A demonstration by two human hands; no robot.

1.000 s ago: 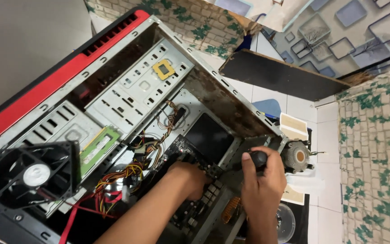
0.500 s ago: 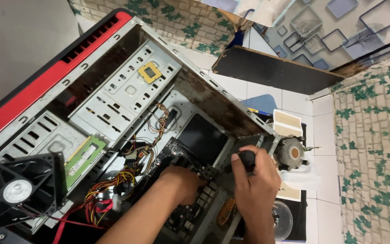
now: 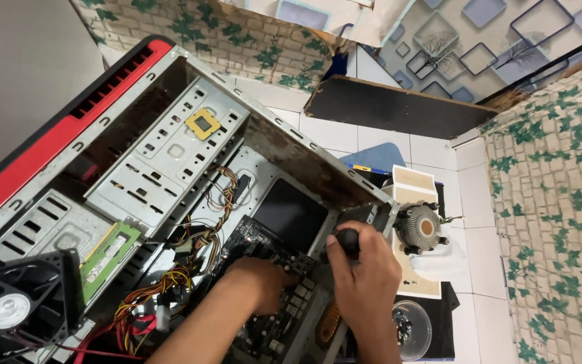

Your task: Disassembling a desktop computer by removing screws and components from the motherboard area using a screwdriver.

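Case (image 3: 170,155) shifted; right hand (image 3: 365,276) unmoved.

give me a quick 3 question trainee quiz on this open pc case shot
1. True or false: the right hand grips a black screwdriver handle.
2. Where does the left hand rest? A) on the black case fan B) on the dark circuit board inside the case C) on the wall
3. Fill in: the round cooler lies ____ the case, on the floor.

Key: 1 true; 2 B; 3 outside
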